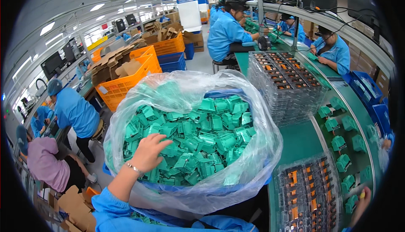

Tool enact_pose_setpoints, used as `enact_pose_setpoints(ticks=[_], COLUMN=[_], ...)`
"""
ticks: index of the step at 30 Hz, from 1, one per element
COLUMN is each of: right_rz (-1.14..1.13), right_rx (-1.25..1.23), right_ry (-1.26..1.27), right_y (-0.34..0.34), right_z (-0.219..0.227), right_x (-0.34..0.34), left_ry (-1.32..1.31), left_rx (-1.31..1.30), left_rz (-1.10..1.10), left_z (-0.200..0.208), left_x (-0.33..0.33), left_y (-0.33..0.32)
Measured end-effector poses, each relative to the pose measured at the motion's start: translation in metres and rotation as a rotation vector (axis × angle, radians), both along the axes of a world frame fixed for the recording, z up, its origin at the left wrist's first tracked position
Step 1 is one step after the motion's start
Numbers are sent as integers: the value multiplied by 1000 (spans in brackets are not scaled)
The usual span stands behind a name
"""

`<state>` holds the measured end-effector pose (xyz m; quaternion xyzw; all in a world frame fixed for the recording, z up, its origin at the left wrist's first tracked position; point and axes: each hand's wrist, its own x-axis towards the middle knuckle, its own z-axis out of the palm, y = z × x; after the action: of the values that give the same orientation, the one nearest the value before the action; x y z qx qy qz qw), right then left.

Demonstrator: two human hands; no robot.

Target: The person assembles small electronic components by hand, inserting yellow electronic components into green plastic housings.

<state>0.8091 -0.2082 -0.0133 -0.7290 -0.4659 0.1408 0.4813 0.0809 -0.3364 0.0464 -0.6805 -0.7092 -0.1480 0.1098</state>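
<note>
My left hand, with a bracelet at the wrist, reaches over a heap of green plastic housings. Its fingers are apart and nothing shows in them. The housings fill a blue bin lined with a clear plastic bag, whose edges are folded out over the rim. At the far lower right, my right hand is beside a green housing on the conveyor line. A small yellow covering shows on one finger. The dark rim of the picture cuts into this hand, and whether it grips the housing is unclear.
Stacked clear trays of black and orange parts stand beyond the bin's right side. Another such tray lies nearer, between bin and conveyor. Orange crates with cardboard stand behind left. Co-workers in blue sit along both sides.
</note>
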Motion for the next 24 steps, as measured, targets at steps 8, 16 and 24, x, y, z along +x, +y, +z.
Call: enact_pose_setpoints(ticks=[8,16,24], right_rz=[449,1019,1055], right_rx=[83,-256,67], right_ry=[-2,-162,-563], right_y=[-39,-26,36], right_z=[34,54,5], right_x=[-100,-172,-248], left_ry=[307,-515,-2213], left_rx=[-476,133,14], left_rz=[81,128,-547], left_z=[-20,-1,-7], left_x=[-17,-36,173], left_y=[46,36,51])
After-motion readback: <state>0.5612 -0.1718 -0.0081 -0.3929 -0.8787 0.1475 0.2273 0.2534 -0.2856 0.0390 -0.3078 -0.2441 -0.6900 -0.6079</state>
